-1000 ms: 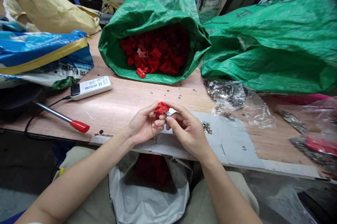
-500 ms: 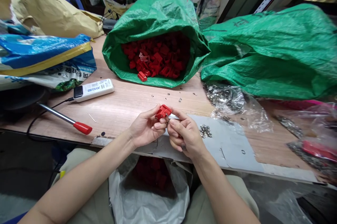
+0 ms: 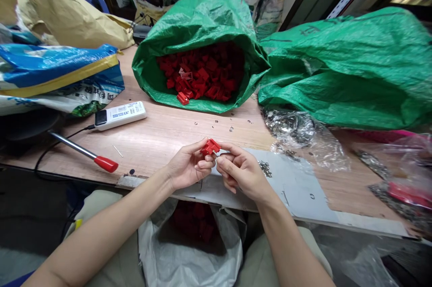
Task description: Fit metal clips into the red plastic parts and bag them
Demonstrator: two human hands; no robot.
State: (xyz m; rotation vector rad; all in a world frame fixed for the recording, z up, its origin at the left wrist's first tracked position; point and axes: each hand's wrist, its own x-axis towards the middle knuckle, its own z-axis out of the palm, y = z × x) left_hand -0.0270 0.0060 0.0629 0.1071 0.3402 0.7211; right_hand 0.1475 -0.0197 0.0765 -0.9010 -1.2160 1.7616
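Observation:
Near the table's front edge, my left hand is closed on a small red plastic part, gripped between thumb and fingers. My right hand meets it from the right, its thumb and forefinger pinched together. A thin, light metal-looking sliver shows between those fingertips and the red part; its exact kind is too small to tell. Beside the right hand, a pile of small metal pieces lies on a grey sheet, partly hidden by that hand.
A green woven sack gapes open behind, full of red parts. Another green sack and a plastic bag of metal pieces lie right. Left are a white power bank and a red-tipped lever. A whitish sack with red parts hangs below.
The red part has turned slightly between the fingers. My right hand has shifted a little to the right, with its lower fingers less curled.

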